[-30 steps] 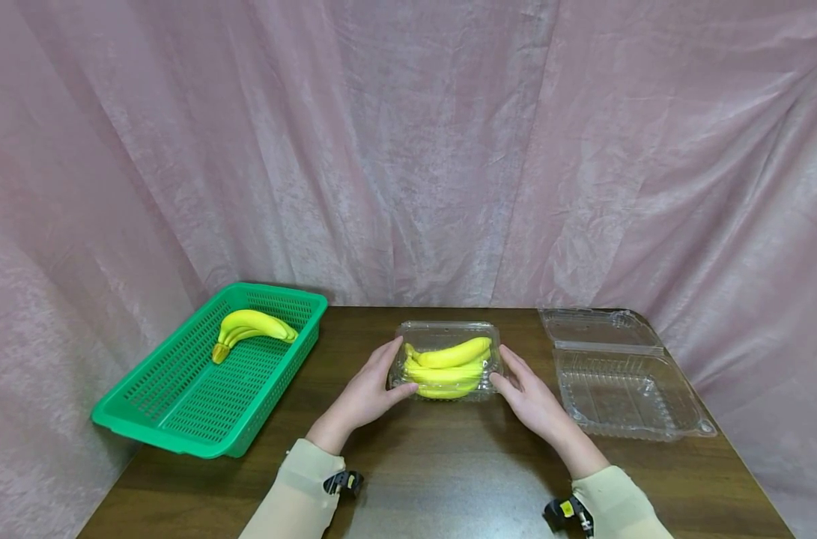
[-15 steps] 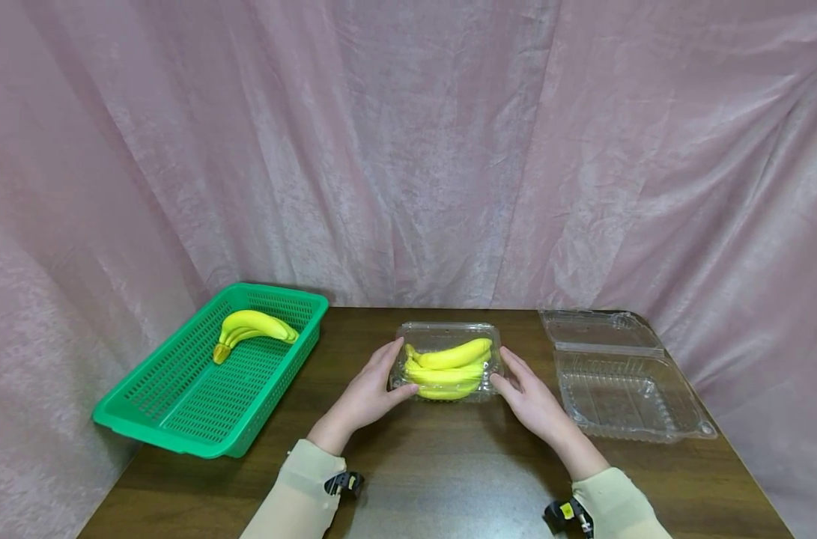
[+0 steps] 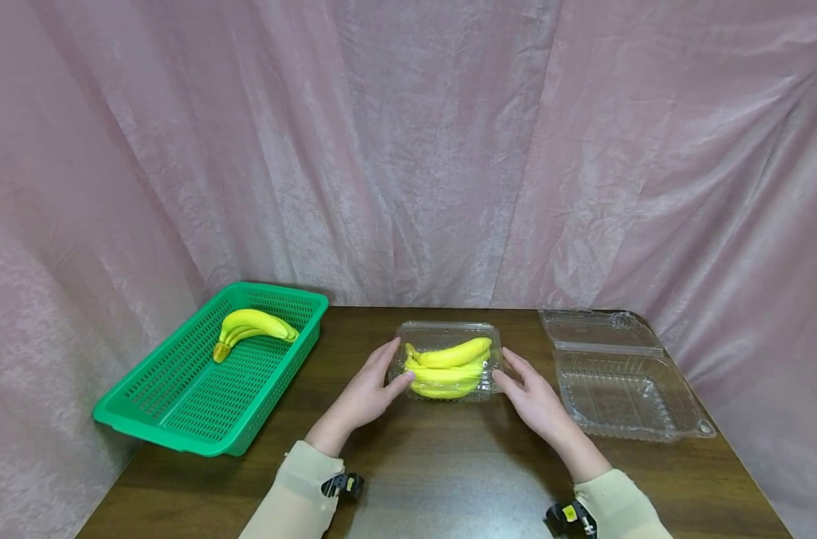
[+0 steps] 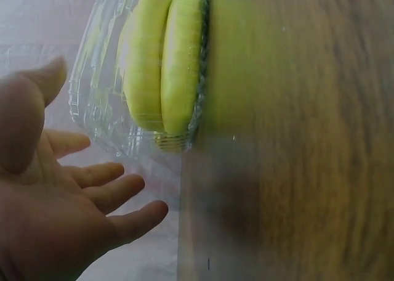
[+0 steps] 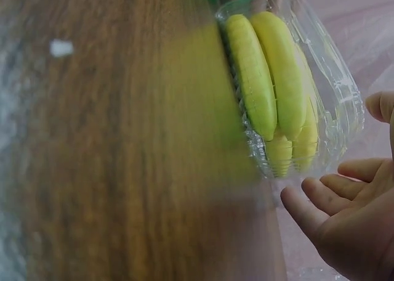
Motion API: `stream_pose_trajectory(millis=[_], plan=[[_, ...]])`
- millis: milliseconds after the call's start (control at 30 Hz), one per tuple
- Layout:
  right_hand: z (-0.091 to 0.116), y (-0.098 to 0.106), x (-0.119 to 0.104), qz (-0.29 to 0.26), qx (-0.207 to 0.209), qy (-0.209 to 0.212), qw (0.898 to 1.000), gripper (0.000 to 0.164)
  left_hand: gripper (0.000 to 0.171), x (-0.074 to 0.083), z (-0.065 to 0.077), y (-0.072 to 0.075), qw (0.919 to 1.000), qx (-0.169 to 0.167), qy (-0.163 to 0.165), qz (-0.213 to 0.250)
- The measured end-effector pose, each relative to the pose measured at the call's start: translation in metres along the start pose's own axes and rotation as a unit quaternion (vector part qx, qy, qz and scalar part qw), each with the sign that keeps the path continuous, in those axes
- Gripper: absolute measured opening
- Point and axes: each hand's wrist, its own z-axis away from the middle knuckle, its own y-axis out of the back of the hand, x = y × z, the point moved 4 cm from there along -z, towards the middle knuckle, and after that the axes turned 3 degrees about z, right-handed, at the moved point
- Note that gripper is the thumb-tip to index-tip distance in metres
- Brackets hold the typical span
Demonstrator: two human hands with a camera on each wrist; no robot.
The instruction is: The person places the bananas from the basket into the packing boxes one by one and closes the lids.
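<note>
A clear plastic clamshell box (image 3: 442, 329), its lid down, sits on the table between both hands. Inside lies a bunch of yellow bananas (image 3: 448, 372), pressed close under the plastic. My left hand (image 3: 362, 393) is at the box's left end, its fingers spread and relaxed. In the left wrist view a gap shows between these fingers and the box wall (image 4: 101, 111). At the opposite end is my right hand (image 3: 538, 404), with its fingers extended. The right wrist view shows its fingertips (image 5: 294, 201) just off the box.
On the left stands a green plastic basket (image 3: 246, 442) with another bunch of bananas (image 3: 253, 326) in it. A second clear clamshell box (image 3: 627, 393) lies with its lid folded back on the right. A pink curtain (image 3: 408, 150) hangs behind the wooden table (image 3: 442, 479).
Both hands have drawn slightly outward from the ends of the box, letting go of it. The box with the bananas has stayed in place.
</note>
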Motion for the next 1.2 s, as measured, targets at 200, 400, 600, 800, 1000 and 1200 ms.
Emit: stream_pose_trajectory(millis=[200, 400, 600, 800, 1000, 1200], plan=[[0.002, 0.005, 0.001, -0.012, 0.007, -0.021, 1.000, 0.067, 0.068, -0.002, 0.001, 0.005, 0.9984, 0.039, 0.040, -0.003], [0.006, 0.006, 0.001, -0.019, 0.008, -0.041, 0.999, 0.065, 0.063, -0.003, 0.003, 0.005, 0.9964, 0.060, 0.059, -0.011], [0.011, 0.003, -0.003, -0.016, 0.014, -0.056, 0.998, 0.064, 0.060, -0.002, 0.004, 0.002, 0.9955, 0.062, 0.070, -0.011], [0.014, 0.000, -0.005, -0.017, 0.017, -0.061, 0.998, 0.063, 0.059, -0.003, 0.007, 0.000, 0.9945, 0.066, 0.081, -0.008], [0.017, -0.003, -0.004, -0.018, 0.010, -0.070, 0.997, 0.065, 0.054, -0.006, 0.010, -0.001, 0.9943, 0.079, 0.070, -0.015], [0.019, -0.005, -0.002, -0.029, 0.000, -0.077, 0.997, 0.066, 0.049, -0.010, 0.012, -0.004, 0.9947, 0.092, 0.038, -0.022]])
